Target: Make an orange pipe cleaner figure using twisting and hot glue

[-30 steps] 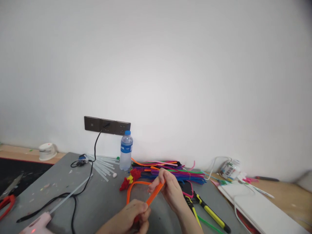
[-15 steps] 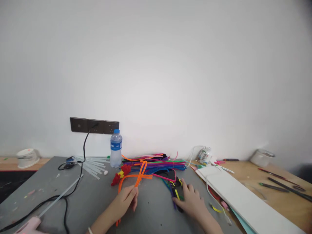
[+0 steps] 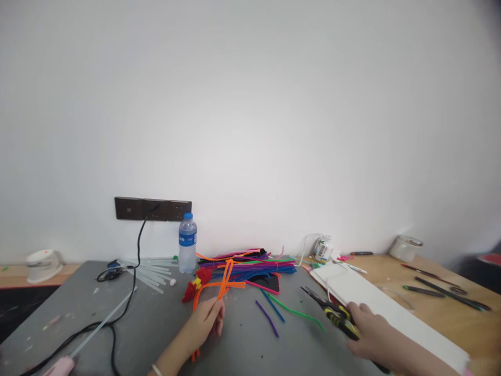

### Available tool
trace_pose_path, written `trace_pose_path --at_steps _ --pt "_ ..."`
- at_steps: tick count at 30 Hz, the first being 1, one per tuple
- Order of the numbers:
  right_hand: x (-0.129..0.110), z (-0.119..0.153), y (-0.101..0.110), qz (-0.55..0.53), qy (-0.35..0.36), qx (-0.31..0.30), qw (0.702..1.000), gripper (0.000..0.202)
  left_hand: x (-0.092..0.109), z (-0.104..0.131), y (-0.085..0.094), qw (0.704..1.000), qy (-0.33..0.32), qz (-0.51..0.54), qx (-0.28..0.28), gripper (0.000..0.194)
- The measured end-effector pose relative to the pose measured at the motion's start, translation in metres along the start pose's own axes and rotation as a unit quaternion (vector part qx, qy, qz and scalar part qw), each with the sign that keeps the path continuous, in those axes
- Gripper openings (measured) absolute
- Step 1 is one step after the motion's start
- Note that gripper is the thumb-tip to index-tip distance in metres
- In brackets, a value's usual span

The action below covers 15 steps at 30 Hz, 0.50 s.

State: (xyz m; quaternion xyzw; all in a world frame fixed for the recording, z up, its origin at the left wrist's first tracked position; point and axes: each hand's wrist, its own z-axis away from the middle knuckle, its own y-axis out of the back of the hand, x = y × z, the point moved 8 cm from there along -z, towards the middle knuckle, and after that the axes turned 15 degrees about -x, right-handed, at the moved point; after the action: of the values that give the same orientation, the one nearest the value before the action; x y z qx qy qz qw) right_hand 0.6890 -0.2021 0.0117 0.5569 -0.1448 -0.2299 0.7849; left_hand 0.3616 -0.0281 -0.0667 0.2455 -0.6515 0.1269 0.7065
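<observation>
My left hand (image 3: pixel 209 319) pinches a bundle of orange pipe cleaners (image 3: pixel 225 279); they loop upward above the fingers, and other ends bend left and hang below. On the right, my right hand (image 3: pixel 370 331) is closed around the black and yellow handles of long-nose pliers (image 3: pixel 338 317), whose jaws point up and left over the grey table. A purple pipe cleaner (image 3: pixel 267 318), a blue one (image 3: pixel 273 305) and a green one (image 3: pixel 297 313) lie between the hands. Behind my left hand rests a red and yellow pipe cleaner piece (image 3: pixel 197 284).
A water bottle (image 3: pixel 188 245) stands near the wall, beside a pile of coloured pipe cleaners (image 3: pixel 250 267) and a pink-edged phone (image 3: pixel 266 283). Clear glue sticks (image 3: pixel 151 271) and a black cable (image 3: pixel 129 292) lie left. White board (image 3: pixel 391 313) and pens (image 3: pixel 450 292) lie right.
My right hand has lifted the pliers and carried them right, uncovering the purple, blue and green pipe cleaners. My left hand keeps its hold on the orange ones, nearly still.
</observation>
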Motion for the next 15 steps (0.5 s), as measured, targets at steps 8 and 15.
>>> trace_pose_path --at_steps 8,15 --pt "-0.045 0.04 0.023 -0.4 0.152 -0.011 0.904 0.036 0.012 0.007 0.024 0.994 -0.056 -0.04 0.087 0.053" --pt "-0.224 0.029 0.015 -0.718 0.376 -0.293 0.507 0.038 0.013 0.03 0.081 0.966 -0.097 0.007 0.239 0.055"
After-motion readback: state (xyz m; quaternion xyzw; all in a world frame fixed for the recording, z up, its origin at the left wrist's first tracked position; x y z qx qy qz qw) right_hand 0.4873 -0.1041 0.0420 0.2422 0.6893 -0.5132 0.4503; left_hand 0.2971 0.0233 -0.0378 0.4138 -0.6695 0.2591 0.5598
